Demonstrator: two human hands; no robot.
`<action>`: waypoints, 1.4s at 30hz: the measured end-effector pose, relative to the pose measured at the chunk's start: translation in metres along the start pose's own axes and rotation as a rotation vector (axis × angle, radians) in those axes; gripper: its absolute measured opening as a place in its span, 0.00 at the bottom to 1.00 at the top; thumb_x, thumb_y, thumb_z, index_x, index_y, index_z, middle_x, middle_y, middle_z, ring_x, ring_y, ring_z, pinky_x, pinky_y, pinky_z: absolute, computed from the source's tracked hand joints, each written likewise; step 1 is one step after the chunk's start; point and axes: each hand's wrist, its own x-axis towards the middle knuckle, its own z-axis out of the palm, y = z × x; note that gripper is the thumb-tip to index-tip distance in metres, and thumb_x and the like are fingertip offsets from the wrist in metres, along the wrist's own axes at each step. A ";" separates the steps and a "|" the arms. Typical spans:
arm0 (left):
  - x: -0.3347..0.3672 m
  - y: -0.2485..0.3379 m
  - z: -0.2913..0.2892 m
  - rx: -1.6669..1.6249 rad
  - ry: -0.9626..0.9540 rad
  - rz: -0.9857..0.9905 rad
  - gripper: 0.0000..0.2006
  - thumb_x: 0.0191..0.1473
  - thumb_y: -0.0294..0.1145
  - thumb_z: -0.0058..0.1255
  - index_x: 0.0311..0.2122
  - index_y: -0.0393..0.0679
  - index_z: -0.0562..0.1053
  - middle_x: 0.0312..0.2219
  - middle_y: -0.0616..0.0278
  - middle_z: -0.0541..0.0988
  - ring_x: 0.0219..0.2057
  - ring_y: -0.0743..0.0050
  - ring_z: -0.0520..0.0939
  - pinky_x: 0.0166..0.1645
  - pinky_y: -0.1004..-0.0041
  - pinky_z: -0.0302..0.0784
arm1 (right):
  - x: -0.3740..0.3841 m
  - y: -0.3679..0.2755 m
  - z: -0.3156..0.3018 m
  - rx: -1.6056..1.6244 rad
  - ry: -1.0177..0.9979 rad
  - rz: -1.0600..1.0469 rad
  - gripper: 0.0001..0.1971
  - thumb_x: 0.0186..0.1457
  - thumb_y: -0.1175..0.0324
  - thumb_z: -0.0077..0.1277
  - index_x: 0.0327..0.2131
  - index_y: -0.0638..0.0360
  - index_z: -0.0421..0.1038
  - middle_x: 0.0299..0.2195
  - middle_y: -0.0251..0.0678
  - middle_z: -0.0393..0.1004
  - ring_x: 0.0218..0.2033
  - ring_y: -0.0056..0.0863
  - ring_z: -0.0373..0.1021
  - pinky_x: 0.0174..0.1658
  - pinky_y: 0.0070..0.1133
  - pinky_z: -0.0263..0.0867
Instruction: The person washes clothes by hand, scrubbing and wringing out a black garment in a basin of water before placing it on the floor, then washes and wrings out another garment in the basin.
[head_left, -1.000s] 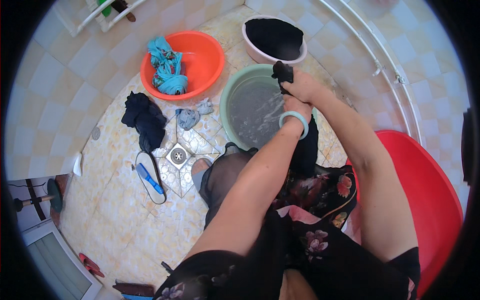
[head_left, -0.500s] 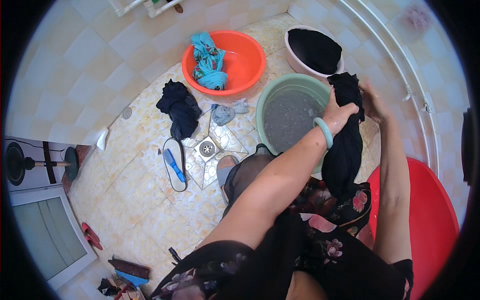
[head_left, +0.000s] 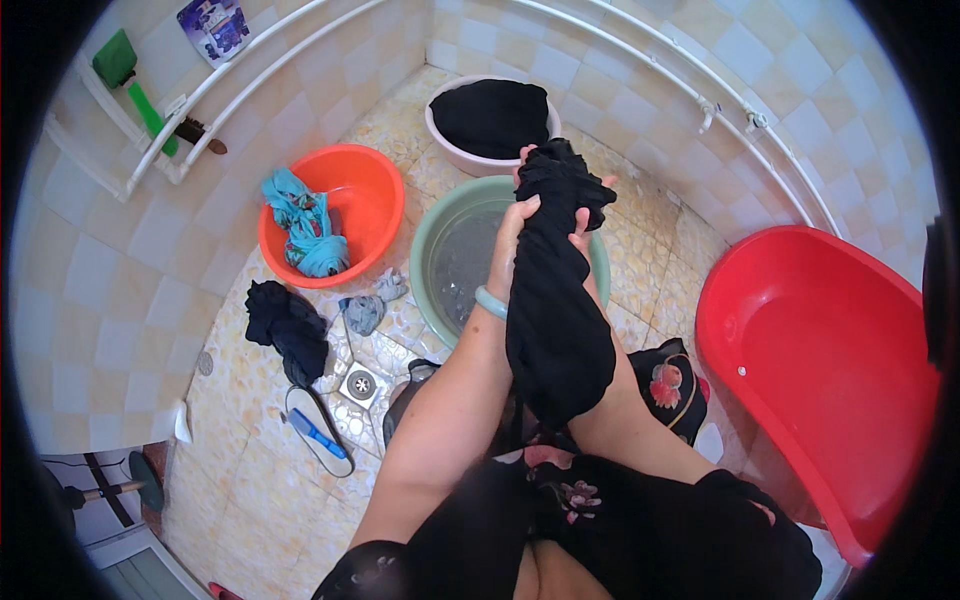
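A twisted black garment [head_left: 560,320] is gripped at its upper end by both my hands, and its lower part hangs toward my lap. My left hand [head_left: 513,222], with a pale green bangle at the wrist, is closed round its left side, thumb in front. Partly hidden behind the cloth, my right hand [head_left: 581,229] holds it from the right, with some fingertips showing past the folds. Just beyond and beneath the hands stands a green basin [head_left: 424,300] of greyish, cloudy water. Which part of the garment is uppermost cannot be made out.
An orange basin [head_left: 375,205] holds turquoise patterned cloth. Black cloth fills a pale pink basin [head_left: 470,165] behind. A red tub [head_left: 800,350] stands right. Dark cloth [head_left: 290,330], grey cloth [head_left: 363,314], a floor drain [head_left: 360,385] and an insole with a blue brush [head_left: 318,434] lie left.
The view has swung to the right. My right hand, apart from the garment's edge before, now grips it too, and the garment is raised and drawn in front of me.
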 end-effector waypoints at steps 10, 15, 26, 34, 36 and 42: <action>0.018 -0.013 0.006 0.057 0.132 0.067 0.24 0.52 0.49 0.39 0.45 0.38 0.68 0.31 0.58 0.77 0.24 0.70 0.77 0.28 0.72 0.76 | 0.051 -0.020 0.019 -0.083 0.118 -0.193 0.26 0.53 0.44 0.46 0.46 0.54 0.66 0.29 0.28 0.67 0.30 0.14 0.66 0.30 0.11 0.64; 0.015 -0.024 0.027 0.466 0.139 0.266 0.19 0.51 0.43 0.50 0.42 0.38 0.69 0.29 0.57 0.77 0.22 0.72 0.78 0.27 0.74 0.76 | 0.146 -0.042 -0.109 -0.049 -0.259 0.081 0.22 0.54 0.53 0.47 0.47 0.58 0.66 0.36 0.34 0.70 0.34 0.19 0.67 0.37 0.15 0.64; 0.028 -0.033 0.009 0.819 0.232 0.363 0.16 0.47 0.34 0.55 0.39 0.37 0.71 0.31 0.60 0.76 0.29 0.76 0.77 0.33 0.76 0.73 | 0.167 -0.090 0.003 -1.237 -0.315 -0.042 0.20 0.46 0.53 0.54 0.35 0.61 0.70 0.31 0.32 0.70 0.32 0.22 0.65 0.38 0.19 0.60; 0.032 -0.052 0.000 0.901 0.560 0.476 0.22 0.41 0.38 0.57 0.40 0.33 0.70 0.34 0.57 0.76 0.36 0.70 0.75 0.43 0.72 0.69 | 0.181 -0.062 0.037 -1.963 -0.438 0.024 0.21 0.48 0.51 0.49 0.31 0.64 0.70 0.29 0.47 0.73 0.33 0.38 0.69 0.39 0.28 0.62; 0.043 -0.057 -0.010 0.893 0.584 0.486 0.21 0.42 0.38 0.57 0.39 0.32 0.71 0.34 0.55 0.76 0.37 0.69 0.75 0.43 0.71 0.69 | 0.187 -0.055 0.038 -2.030 -0.480 0.050 0.20 0.49 0.54 0.47 0.33 0.65 0.70 0.32 0.52 0.73 0.38 0.46 0.69 0.42 0.32 0.63; 0.054 -0.066 -0.021 0.817 0.675 0.558 0.21 0.44 0.40 0.58 0.39 0.35 0.72 0.37 0.52 0.78 0.40 0.60 0.77 0.43 0.68 0.69 | 0.199 -0.030 0.034 -2.408 -0.683 -0.025 0.15 0.48 0.63 0.45 0.32 0.68 0.71 0.33 0.54 0.73 0.37 0.48 0.70 0.42 0.34 0.65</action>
